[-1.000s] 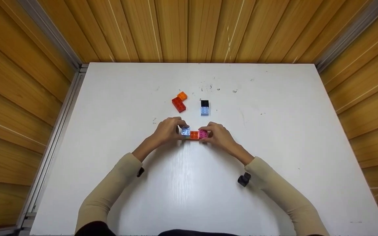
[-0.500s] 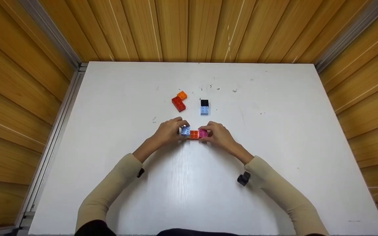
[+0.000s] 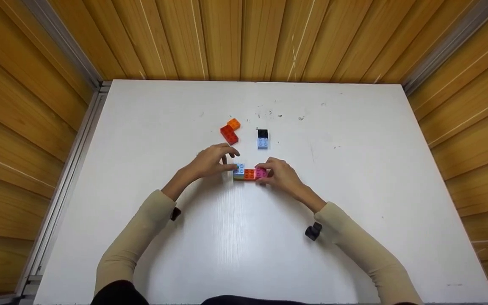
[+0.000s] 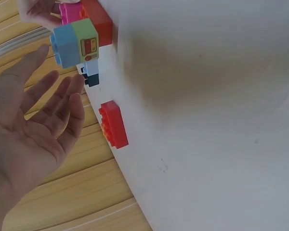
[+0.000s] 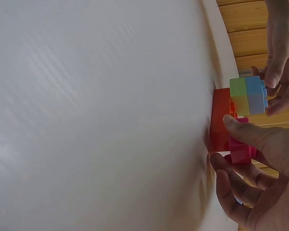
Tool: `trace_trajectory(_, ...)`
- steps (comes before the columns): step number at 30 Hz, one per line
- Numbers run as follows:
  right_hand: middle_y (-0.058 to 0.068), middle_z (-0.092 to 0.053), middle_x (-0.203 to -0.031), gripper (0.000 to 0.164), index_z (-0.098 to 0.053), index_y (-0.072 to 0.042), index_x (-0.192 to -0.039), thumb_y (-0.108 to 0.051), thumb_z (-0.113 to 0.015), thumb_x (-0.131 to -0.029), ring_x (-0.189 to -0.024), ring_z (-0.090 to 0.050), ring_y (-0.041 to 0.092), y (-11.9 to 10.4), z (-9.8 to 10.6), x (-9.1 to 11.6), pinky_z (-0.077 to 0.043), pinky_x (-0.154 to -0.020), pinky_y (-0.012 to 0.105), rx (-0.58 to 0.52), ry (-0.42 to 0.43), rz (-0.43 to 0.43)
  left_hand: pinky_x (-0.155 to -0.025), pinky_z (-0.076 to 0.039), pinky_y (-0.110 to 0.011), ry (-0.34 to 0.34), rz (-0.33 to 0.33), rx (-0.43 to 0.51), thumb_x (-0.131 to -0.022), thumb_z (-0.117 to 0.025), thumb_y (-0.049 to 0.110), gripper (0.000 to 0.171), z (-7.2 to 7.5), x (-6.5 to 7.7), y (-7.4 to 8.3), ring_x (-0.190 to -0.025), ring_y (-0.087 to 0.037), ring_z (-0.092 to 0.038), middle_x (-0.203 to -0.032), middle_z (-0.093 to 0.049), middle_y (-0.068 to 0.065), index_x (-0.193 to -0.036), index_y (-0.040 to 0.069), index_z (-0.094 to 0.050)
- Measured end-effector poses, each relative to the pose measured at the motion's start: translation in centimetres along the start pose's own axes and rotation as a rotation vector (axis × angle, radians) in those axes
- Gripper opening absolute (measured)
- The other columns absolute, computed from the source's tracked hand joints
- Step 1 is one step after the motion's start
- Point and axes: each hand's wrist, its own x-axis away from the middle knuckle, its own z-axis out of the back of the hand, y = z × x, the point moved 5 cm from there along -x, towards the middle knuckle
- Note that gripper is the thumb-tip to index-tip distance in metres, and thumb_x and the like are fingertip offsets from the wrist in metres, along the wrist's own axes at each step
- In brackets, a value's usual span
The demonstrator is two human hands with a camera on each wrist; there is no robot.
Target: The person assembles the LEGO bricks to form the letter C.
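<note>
A red-orange long brick (image 5: 219,120) lies on the table as a base. At its left end sits a light green brick (image 4: 85,41) with a printed picture, topped by a light blue brick (image 3: 239,168). At the right end is a pink brick (image 5: 241,151), pinched between thumb and fingers of my right hand (image 3: 284,176). The right thumb also covers part of the base. My left hand (image 3: 212,162) is beside the blue brick with its fingers spread, holding nothing. Its thumb overlaps the blue brick in the head view; in the left wrist view the thumb looks slightly apart from it.
Behind the hands lie a red brick (image 3: 229,135) touching an orange brick (image 3: 234,123), and a black brick (image 3: 262,133) beside another light blue brick (image 3: 262,143). The white table (image 3: 354,140) is bordered by wood-patterned walls (image 3: 261,38).
My left hand has let go of the blue brick and drawn back a little to the left, its fingers opening. The right hand keeps its hold on the pink brick.
</note>
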Motion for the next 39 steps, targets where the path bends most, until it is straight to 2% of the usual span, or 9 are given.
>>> trace_trajectory(5,0.008,-0.065,-0.098,0.046,-0.074,-0.010,-0.125,-0.024,-0.085,-0.083,-0.080,-0.061,0.018,-0.1,0.1,0.1,-0.045,-0.069,0.026,-0.001,0.004,-0.009,-0.087,-0.056,-0.045,0.113,0.030,0.044,-0.099,-0.069,0.025,0.040,1.6,-1.3,-1.0,-0.101,-0.033,-0.068,-0.123,-0.068,-0.020,-0.131,0.003,-0.064)
trace_trajectory(10,0.008,-0.066,-0.099,0.045,-0.075,-0.010,-0.124,-0.025,-0.086,-0.083,-0.082,-0.062,0.018,-0.2,0.1,0.2,-0.044,-0.068,0.025,0.009,0.013,-0.014,-0.089,-0.054,-0.046,0.214,0.122,0.044,-0.098,-0.070,0.020,0.041,2.7,-3.2,-2.9,-0.106,-0.036,-0.064,-0.120,-0.067,-0.021,-0.134,0.001,-0.062)
trace_trajectory(14,0.009,-0.067,-0.099,0.045,-0.074,-0.009,-0.124,-0.024,-0.085,-0.083,-0.082,-0.061,0.019,-0.2,0.1,0.3,-0.044,-0.068,0.025,0.010,0.021,-0.021,-0.097,-0.052,-0.048,0.260,0.195,0.077,-0.097,-0.070,0.018,0.041,3.0,-4.8,-4.5,-0.114,-0.038,-0.062,-0.123,-0.066,-0.023,-0.132,-0.001,-0.063)
trace_trajectory(20,0.009,-0.066,-0.099,0.046,-0.073,-0.009,-0.126,-0.023,-0.085,-0.084,-0.084,-0.060,0.020,-0.2,0.1,0.4,-0.045,-0.070,0.027,0.016,0.016,-0.031,-0.105,-0.040,-0.055,0.323,0.287,0.092,-0.096,-0.071,0.020,0.041,2.9,-6.5,-6.4,-0.121,-0.038,-0.055,-0.127,-0.066,-0.022,-0.131,0.001,-0.065)
trace_trajectory(28,0.008,-0.065,-0.100,0.046,-0.072,-0.008,-0.127,-0.022,-0.084,-0.085,-0.086,-0.061,0.020,-0.2,-0.2,0.2,-0.046,-0.072,0.027,0.018,-0.004,-0.027,-0.110,-0.035,-0.053,0.330,0.446,0.141,-0.097,-0.070,0.028,0.048,1.8,-7.8,-7.7,-0.125,-0.035,-0.052,-0.131,-0.063,-0.020,-0.137,0.004,-0.061)
trace_trajectory(31,0.008,-0.064,-0.099,0.047,-0.072,-0.008,-0.128,-0.022,-0.084,-0.084,-0.085,-0.060,0.020,-0.2,-0.1,0.3,-0.046,-0.072,0.027,0.020,-0.002,-0.036,-0.110,-0.034,-0.053,0.317,0.473,0.125,-0.097,-0.070,0.030,0.051,1.3,-8.4,-7.6,-0.125,-0.036,-0.052,-0.132,-0.063,-0.020,-0.139,0.003,-0.060)
trace_trajectory(35,0.008,-0.064,-0.097,0.047,-0.072,-0.008,-0.127,-0.022,-0.084,-0.084,-0.083,-0.059,0.018,-0.2,-0.1,0.3,-0.045,-0.071,0.026,0.018,0.000,-0.038,-0.110,-0.034,-0.053,0.286,0.503,0.058,-0.097,-0.068,0.034,0.053,0.7,-9.0,-7.5,-0.126,-0.036,-0.051,-0.133,-0.063,-0.019,-0.140,0.003,-0.059)
trace_trajectory(39,0.008,-0.064,-0.097,0.046,-0.074,-0.010,-0.125,-0.024,-0.085,-0.084,-0.080,-0.058,0.017,-0.2,-0.1,0.3,-0.043,-0.067,0.024,0.027,0.013,-0.022,-0.109,-0.036,-0.052,0.282,0.510,0.009,-0.097,-0.067,0.033,0.051,0.5,-9.5,-7.3,-0.126,-0.036,-0.051,-0.135,-0.062,-0.019,-0.139,0.004,-0.060)
